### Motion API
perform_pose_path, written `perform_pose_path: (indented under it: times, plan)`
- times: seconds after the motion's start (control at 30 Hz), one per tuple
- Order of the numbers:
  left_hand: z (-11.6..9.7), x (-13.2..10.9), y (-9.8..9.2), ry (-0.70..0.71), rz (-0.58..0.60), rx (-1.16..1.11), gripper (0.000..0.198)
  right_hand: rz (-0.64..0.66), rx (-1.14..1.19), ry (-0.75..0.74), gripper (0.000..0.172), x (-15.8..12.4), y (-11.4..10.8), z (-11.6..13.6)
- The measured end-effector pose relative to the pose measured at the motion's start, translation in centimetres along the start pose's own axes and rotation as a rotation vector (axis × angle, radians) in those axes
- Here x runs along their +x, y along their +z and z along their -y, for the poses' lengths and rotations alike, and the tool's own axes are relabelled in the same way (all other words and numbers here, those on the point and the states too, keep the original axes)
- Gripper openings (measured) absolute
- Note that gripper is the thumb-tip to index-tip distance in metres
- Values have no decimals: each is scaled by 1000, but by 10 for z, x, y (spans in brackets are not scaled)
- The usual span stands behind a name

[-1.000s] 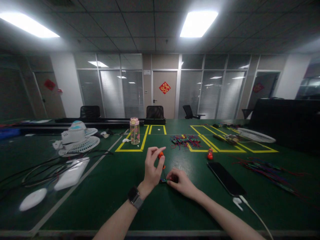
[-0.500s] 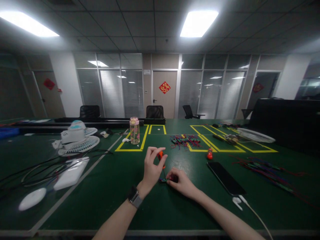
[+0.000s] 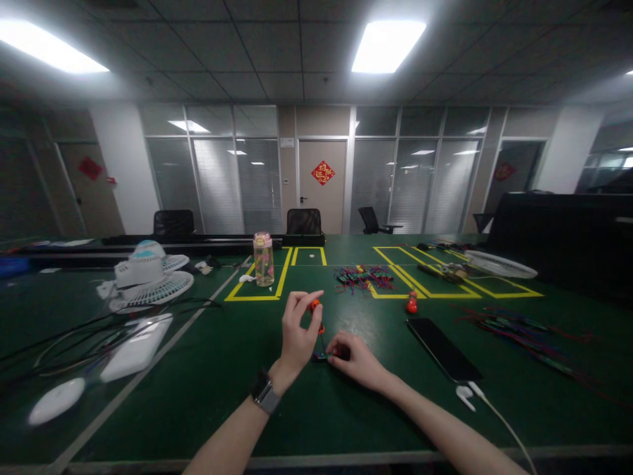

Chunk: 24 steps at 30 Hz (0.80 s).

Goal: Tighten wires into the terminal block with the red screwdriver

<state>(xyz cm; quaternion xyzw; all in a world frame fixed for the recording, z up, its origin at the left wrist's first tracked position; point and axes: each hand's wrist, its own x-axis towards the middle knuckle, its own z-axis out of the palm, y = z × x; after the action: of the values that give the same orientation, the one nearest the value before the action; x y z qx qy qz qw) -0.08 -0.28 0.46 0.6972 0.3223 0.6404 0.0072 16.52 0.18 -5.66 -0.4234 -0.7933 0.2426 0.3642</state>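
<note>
My left hand (image 3: 299,333), with a watch on its wrist, is closed around the orange-and-black handle of a screwdriver (image 3: 321,328). The screwdriver stands nearly upright, its thin shaft pointing down at a small green piece with dark and coloured parts (image 3: 320,357) on the table. Fingers of my right hand (image 3: 353,356) are pinched at the right end of that small piece, low over the table. The screwdriver's tip is too small to see clearly, so contact cannot be told.
Beyond my hands lies a tangle of red-and-blue-wired pieces (image 3: 363,278); another wired bunch (image 3: 524,340) is at right. A phone (image 3: 442,349), a small red object (image 3: 412,303), a bottle (image 3: 264,260), a white fan (image 3: 148,277) and a white mouse (image 3: 57,401) stand around on the green table (image 3: 346,429).
The view has shifted slightly. My left fingers have moved a little on the screwdriver's handle, with thumb and forefinger closer together. My right hand stays in place at the small piece.
</note>
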Motion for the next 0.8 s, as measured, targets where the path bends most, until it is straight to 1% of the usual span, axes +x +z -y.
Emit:
perform_pose_path:
  times: [0.07, 0.17, 0.23, 0.33, 0.43, 0.57, 0.63, 0.8]
  plan:
    - [0, 0, 0, -18, -1, 8, 23, 1, -2, 0, 15, 0, 0, 0]
    - [1, -2, -1, -38, 20, -18, 29, -2, -5, 1, 14, 0, 0, 0]
    - [3, -2, -1, -37, 29, -39, 34, 0, 0, 0, 14, 0, 0, 1]
    - [4, -2, -1, -27, 34, -57, 35, 0, 0, 4, 16, 0, 0, 1]
    - [4, -1, 0, -30, 45, -49, 33, 0, -10, 7, 15, 1, 0, 1]
    - [2, -1, 1, -21, -3, 11, 23, 1, -2, 1, 16, 1, 0, 1]
    - [1, -1, 1, -13, -11, 24, 22, 1, 6, 4, 17, 1, 1, 0]
    - [0, -2, -1, -17, 30, -16, 34, -2, 10, -1, 17, 1, 1, -2]
